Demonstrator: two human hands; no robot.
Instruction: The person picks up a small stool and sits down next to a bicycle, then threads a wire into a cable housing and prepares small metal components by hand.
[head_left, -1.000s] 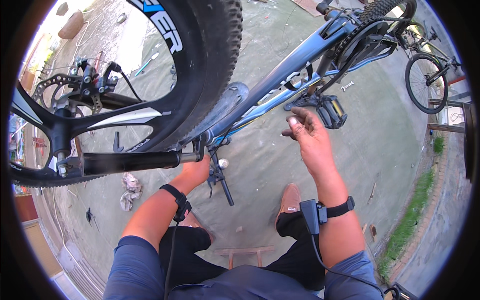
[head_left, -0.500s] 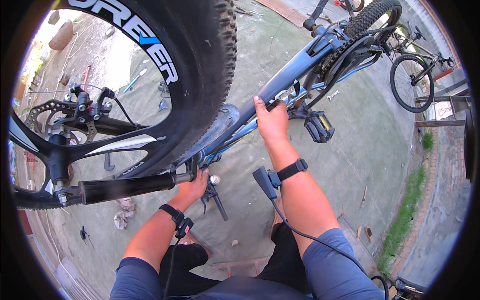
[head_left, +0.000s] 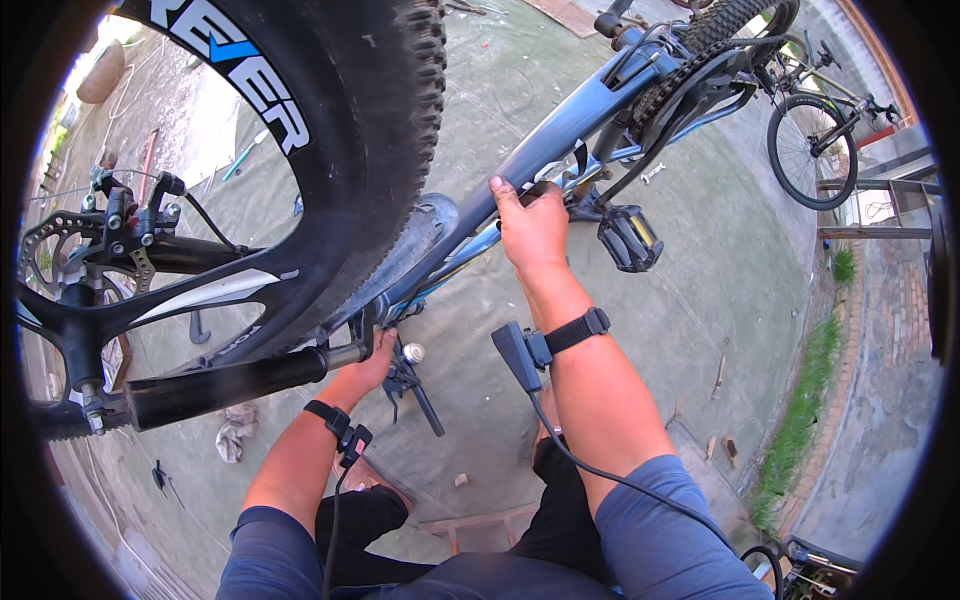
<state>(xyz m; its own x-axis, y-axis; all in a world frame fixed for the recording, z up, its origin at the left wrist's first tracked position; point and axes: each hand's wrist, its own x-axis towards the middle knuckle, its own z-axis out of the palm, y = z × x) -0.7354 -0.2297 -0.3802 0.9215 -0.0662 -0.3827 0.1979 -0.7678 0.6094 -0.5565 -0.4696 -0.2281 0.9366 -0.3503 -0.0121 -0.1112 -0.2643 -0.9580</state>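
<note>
A blue-grey bicycle [head_left: 548, 140] is upside down in front of me, its large front wheel [head_left: 385, 120] filling the upper left. My right hand [head_left: 533, 228] grips the thick frame tube, thumb on top and the other fingers partly hidden round the far side. Low on the left, my left hand [head_left: 374, 362] holds the bicycle at the top of the black fork leg [head_left: 230, 388]; its fingertips go out of sight behind the fork. Below that hand are a handlebar grip [head_left: 428, 408] and a silver bell [head_left: 413, 353]. Right of my right hand hangs a pedal [head_left: 630, 240].
A second bicycle [head_left: 812, 150] stands at the far right by a metal frame [head_left: 870, 232]. On the green floor lie a wrench [head_left: 653, 173], a rag [head_left: 235, 432] and a blue-green tool [head_left: 243, 158]. A grass strip [head_left: 800, 420] edges the right side.
The whole view has shifted, so floor and bicycle appear further left; the front wheel has moved left the most. Both hands keep their places on the bicycle.
</note>
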